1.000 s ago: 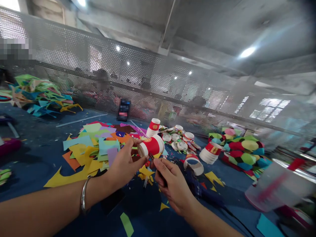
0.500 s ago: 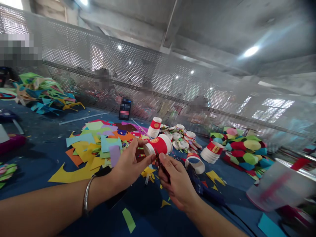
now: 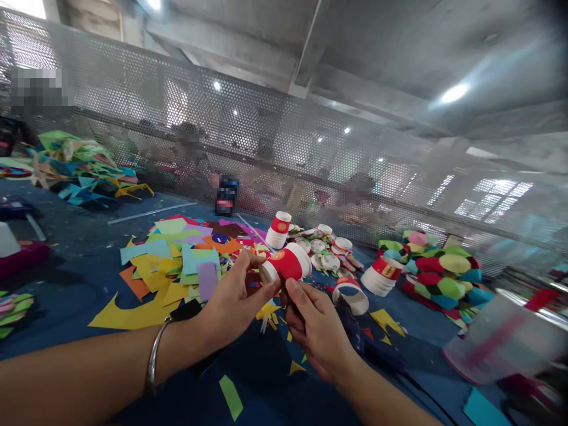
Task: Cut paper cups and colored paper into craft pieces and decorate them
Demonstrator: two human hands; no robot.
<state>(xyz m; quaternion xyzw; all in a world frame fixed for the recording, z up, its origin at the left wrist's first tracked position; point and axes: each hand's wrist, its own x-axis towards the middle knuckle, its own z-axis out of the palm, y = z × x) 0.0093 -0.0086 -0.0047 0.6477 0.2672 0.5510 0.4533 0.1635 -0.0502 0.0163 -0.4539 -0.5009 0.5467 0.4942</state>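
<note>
A red-and-white paper cup (image 3: pixel 293 261) lies tilted on its side in the air, its mouth toward the left. My left hand (image 3: pixel 235 296), with a silver bangle at the wrist, grips the cup between thumb and fingers. My right hand (image 3: pixel 313 325) is closed round a dark tool that looks like small scissors (image 3: pixel 284 285); its tip meets the cup's red side and the rest is mostly hidden by my fingers. Just behind stands another red-and-white paper cup (image 3: pixel 279 229). To the right sit a cut cup ring (image 3: pixel 350 294) and a tilted stack of cups (image 3: pixel 382 276).
Coloured paper scraps (image 3: pixel 164 266) spread to the left. Cut cup bottoms (image 3: pixel 326 248) pile up behind. A dark glue gun (image 3: pixel 377 349) with a cord lies right, near a translucent bucket (image 3: pixel 497 337). A phone (image 3: pixel 226 195) stands before the perforated metal screen (image 3: pixel 266 142).
Both hands and the cup keep nearly the same place. The dark tip against the cup shows less than before. The whole view has shifted very slightly.
</note>
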